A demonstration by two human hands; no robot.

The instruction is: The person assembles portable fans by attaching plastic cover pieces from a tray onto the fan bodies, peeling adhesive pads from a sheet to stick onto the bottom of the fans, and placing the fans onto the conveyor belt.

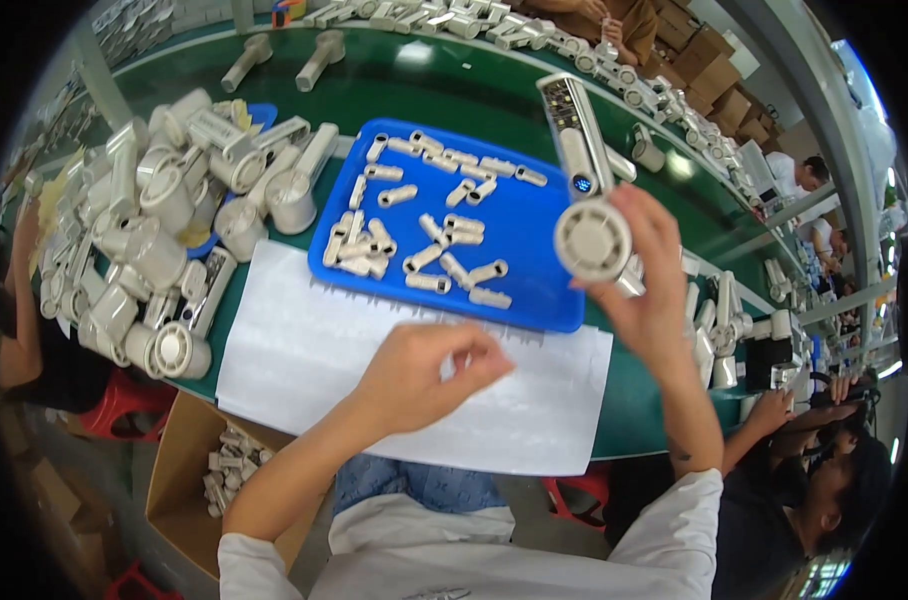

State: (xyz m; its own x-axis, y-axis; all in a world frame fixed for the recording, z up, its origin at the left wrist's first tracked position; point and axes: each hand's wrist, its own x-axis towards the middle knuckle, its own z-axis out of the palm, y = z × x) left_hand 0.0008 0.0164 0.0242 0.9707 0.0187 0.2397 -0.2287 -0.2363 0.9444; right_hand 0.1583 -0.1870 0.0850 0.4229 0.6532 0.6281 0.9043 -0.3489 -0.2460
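My right hand [646, 270] is closed round the round grille end of a cream handheld fan [593, 240], raised over the right edge of a blue tray [546, 317]. The fan's handle points away from me. Its open face shows a circuit board and a small lit blue display. Above the white sheet [534, 410], in front of the tray, my left hand [429, 372] is curled with thumb and forefinger together; no thing shows between them. Many small cream oblong parts [459, 268] lie in the tray, some heaped at its left side.
A large heap of cream fan housings [154, 250] covers the left of the green table [399, 65]; more stand at the right. Two fans [321, 60] lie farther back. A cardboard box [179, 470] with parts stands below left. Other people work at the right and far side.
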